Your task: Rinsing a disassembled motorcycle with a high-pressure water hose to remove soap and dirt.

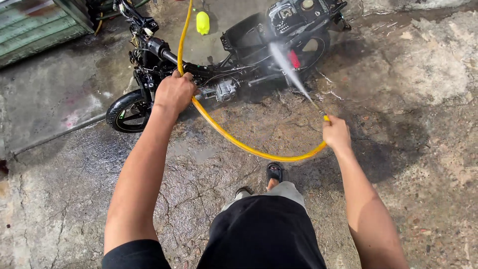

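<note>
Wet, cracked concrete ground (199, 164) spreads out under us, dark where the water has run and pale and dry at the far right. We see a small black motorbike (224, 60) lying on its side on this ground, with most of its covers off. Its front wheel (127, 112) is at the left, and its engine (224, 90) shows in the middle.

We hold a yellow hose (239, 142) in both hands. Our left hand (174, 92) is closed tight around the hose, up in front of the bike's frame. From there the hose goes up and away past the top of the picture. It also dips down in a big curve to our right hand (336, 133). Our right hand is closed around the end of the hose, where a thin nozzle (313, 103) sticks out. A white spray of water (284, 62) shoots from the nozzle and hits the back part of the bike, near a red spring (295, 60).

A yellow bottle (202, 22) sits on the ground behind the bike. A green metal wall (35, 25) is in the top left corner. Below us we see our black shorts (264, 234) and a foot in a dark sandal (274, 173).
</note>
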